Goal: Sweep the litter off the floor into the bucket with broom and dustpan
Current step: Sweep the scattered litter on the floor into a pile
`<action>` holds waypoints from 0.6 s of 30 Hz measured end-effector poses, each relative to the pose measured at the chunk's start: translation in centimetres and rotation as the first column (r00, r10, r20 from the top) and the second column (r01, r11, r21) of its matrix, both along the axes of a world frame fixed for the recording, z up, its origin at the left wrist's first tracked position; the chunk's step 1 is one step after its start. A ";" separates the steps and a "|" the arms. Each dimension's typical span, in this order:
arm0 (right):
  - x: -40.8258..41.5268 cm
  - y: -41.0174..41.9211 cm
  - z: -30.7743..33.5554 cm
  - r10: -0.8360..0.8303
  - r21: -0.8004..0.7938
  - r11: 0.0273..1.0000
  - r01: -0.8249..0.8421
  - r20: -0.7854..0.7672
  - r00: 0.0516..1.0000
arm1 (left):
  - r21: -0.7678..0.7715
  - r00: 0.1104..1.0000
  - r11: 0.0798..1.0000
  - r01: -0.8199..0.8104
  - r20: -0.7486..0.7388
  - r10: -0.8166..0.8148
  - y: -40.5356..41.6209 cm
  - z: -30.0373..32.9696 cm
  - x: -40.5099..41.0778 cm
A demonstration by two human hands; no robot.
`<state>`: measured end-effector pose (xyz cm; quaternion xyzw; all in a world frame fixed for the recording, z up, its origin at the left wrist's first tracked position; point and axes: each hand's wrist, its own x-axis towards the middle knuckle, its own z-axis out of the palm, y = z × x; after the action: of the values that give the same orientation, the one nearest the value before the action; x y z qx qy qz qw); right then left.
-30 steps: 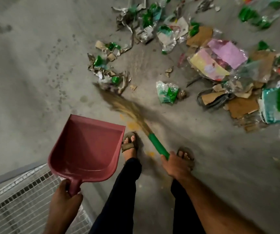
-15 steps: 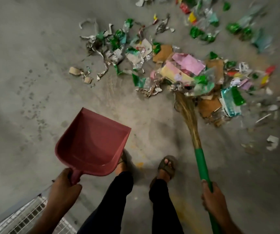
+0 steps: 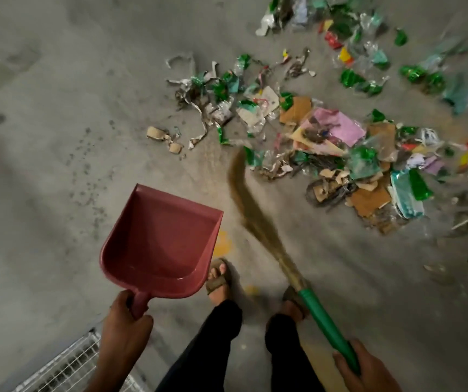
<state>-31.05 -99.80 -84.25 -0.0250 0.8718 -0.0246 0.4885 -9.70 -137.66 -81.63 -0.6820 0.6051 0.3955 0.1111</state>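
left hand (image 3: 124,332) grip curling round dustpan (image 3: 159,241) handle, right hand (image 3: 368,369) grip clamping broom (image 3: 258,222) handle, bristles blurring beside litter (image 3: 326,142) on floor (image 3: 43,137)

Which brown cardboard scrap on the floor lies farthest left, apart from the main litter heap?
The small curled tan cardboard scrap, alone on bare grey concrete left of the heap. The other brown cardboard pieces lie flat, mixed in with the green wrappers.

Dustpan (image 3: 159,236) smooth red plastic; broom (image 3: 255,210) straw bristles, glossy green handle; floor (image 3: 43,137) matt concrete.
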 end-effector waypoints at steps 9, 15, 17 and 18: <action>-2.0 -20.1 -8.4 0.710 -0.062 0.704 -0.708 0.078 0.700 | -0.035 0.989 0.994 -0.105 0.097 0.108 -3.4 -1.7 3.5; -4.3 -24.1 -13.8 0.432 -0.013 0.901 -0.433 0.111 0.895 | -0.003 0.985 0.995 -0.104 0.135 0.104 -3.8 -4.1 1.8; -5.7 -22.2 -14.9 0.271 0.042 0.960 -0.277 0.117 0.955 | 0.013 0.990 0.997 -0.077 0.122 0.075 -4.0 -4.8 -0.2; -6.6 -21.0 -15.1 0.182 0.066 0.979 -0.190 0.116 0.976 | 0.020 0.992 0.998 -0.055 0.116 0.052 -4.2 -5.2 -1.4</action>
<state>-37.62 -120.75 -99.38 -0.0865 0.8380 0.0535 0.5361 -11.08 -141.84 -86.82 -0.7185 0.5745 0.3650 0.1431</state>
